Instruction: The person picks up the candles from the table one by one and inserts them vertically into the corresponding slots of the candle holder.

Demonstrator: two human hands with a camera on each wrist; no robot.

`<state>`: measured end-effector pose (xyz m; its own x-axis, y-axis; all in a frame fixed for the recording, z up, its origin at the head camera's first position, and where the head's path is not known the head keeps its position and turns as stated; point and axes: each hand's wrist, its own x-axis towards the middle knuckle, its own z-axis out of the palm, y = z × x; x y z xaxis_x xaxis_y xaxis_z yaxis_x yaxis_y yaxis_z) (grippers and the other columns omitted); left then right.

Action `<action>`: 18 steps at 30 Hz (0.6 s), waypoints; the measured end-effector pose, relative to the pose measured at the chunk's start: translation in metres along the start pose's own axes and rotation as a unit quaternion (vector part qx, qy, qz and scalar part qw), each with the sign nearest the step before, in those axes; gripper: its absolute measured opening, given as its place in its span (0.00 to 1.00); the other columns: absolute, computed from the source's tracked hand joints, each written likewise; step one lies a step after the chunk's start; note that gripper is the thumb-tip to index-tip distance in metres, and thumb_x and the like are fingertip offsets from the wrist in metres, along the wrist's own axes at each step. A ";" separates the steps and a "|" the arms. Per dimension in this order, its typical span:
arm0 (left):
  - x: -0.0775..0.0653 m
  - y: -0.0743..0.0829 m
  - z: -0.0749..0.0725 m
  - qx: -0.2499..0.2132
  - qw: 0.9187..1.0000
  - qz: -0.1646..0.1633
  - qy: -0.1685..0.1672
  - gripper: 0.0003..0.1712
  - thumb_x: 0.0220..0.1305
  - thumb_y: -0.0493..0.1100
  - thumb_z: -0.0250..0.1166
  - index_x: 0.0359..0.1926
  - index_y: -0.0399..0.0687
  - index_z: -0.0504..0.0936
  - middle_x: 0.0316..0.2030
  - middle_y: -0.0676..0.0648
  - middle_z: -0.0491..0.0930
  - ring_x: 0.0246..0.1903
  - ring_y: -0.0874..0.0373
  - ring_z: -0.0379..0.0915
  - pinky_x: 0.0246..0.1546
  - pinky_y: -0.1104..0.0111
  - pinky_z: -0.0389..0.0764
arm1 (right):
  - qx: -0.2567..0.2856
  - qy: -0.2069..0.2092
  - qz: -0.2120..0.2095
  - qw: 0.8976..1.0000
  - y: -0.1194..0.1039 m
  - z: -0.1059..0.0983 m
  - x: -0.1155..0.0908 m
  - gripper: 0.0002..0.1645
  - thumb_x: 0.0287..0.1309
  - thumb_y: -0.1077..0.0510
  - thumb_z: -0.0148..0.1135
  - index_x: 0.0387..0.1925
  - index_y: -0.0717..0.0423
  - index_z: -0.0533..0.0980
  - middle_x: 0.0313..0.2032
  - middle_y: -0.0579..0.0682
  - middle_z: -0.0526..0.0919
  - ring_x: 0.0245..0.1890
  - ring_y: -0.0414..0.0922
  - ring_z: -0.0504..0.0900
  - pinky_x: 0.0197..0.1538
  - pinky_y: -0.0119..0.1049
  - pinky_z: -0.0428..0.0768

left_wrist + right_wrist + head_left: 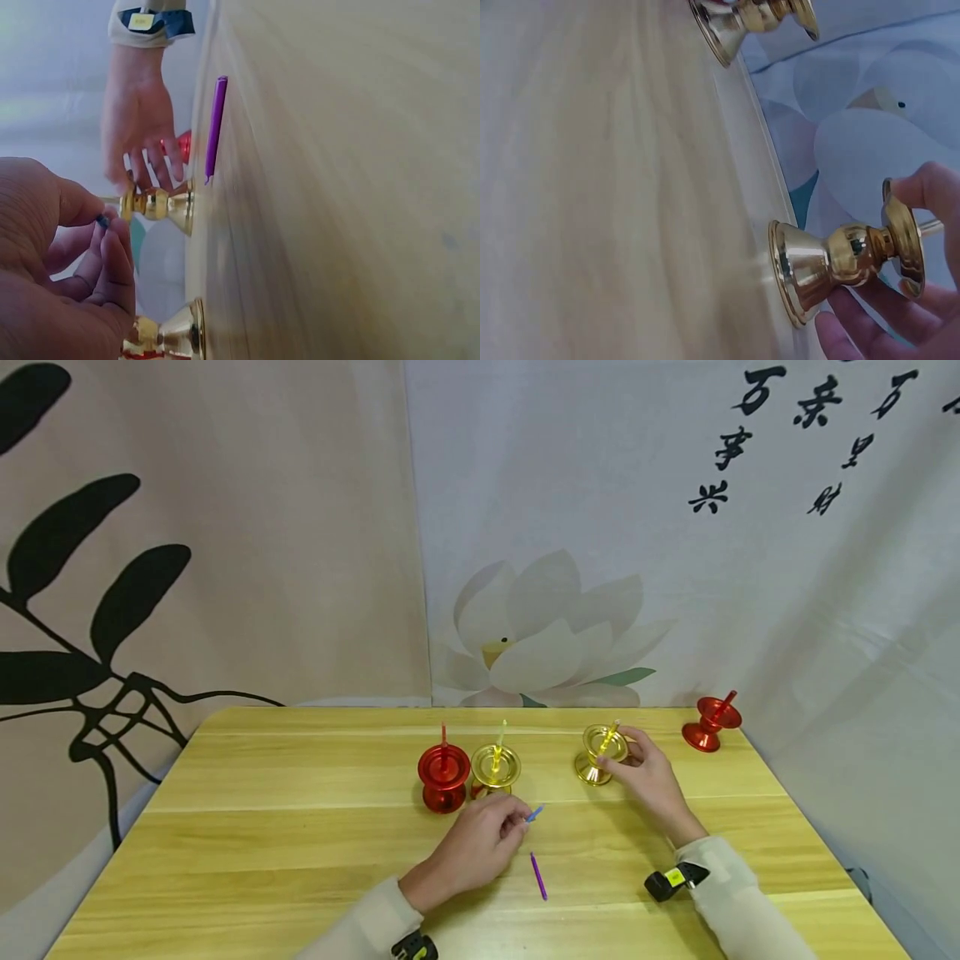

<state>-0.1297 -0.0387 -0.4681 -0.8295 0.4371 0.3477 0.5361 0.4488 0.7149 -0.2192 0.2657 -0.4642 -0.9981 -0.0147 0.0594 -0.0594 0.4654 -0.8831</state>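
My left hand (480, 845) pinches a thin blue candle (535, 813) between thumb and fingertips, low over the table's middle. In the left wrist view, only its dark end shows at the fingertips. A purple candle (538, 877) lies on the wood just to the right of that hand. Further right, my right hand (654, 781) grips the dish of a gold candle holder (592, 770), thumb at the rim and other fingers around the far side. A yellow candle (608, 739) leans in this holder. The right wrist view shows the holder's flared base (799, 266).
Left of centre, a red candle holder (444, 797) with a red candle stands beside another gold holder (514, 768) with a yellowish candle. Another red holder (703, 737) stands at the table's back right corner. Behind the wooden table (262, 843) hangs a printed cloth (570, 485).
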 end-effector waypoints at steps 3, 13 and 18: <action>0.002 0.000 0.002 -0.005 1.000 0.000 0.006 0.04 0.76 0.33 0.66 0.46 0.39 0.87 0.35 0.54 0.80 0.35 0.67 0.74 0.38 0.72 0.80 | 0.000 -0.008 -0.003 1.000 -0.002 0.004 -0.003 0.45 0.70 0.56 0.76 0.79 0.65 0.65 0.64 0.70 0.83 0.58 0.55 0.85 0.50 0.26 0.80; 0.012 0.009 0.005 -0.046 0.998 0.006 0.035 0.02 0.76 0.32 0.68 0.46 0.38 0.86 0.37 0.52 0.84 0.36 0.66 0.79 0.41 0.71 0.85 | 0.003 -0.029 -0.011 1.000 -0.010 0.017 -0.013 0.44 0.69 0.58 0.77 0.79 0.63 0.66 0.63 0.68 0.84 0.61 0.60 0.85 0.53 0.27 0.80; 0.019 0.016 0.006 -0.053 0.997 0.016 0.052 0.03 0.75 0.32 0.70 0.46 0.40 0.86 0.37 0.51 0.85 0.37 0.65 0.81 0.42 0.69 0.86 | 0.014 -0.037 -0.023 0.999 -0.013 0.024 -0.018 0.43 0.68 0.60 0.76 0.78 0.63 0.67 0.62 0.67 0.85 0.60 0.61 0.86 0.54 0.29 0.81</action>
<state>-0.1355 -0.0187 -0.4536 -0.8270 0.3638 0.4286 0.5477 0.3490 0.7604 -0.2007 0.2388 -0.4648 -0.9927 -0.1006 0.0664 -0.1041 0.4377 -0.8931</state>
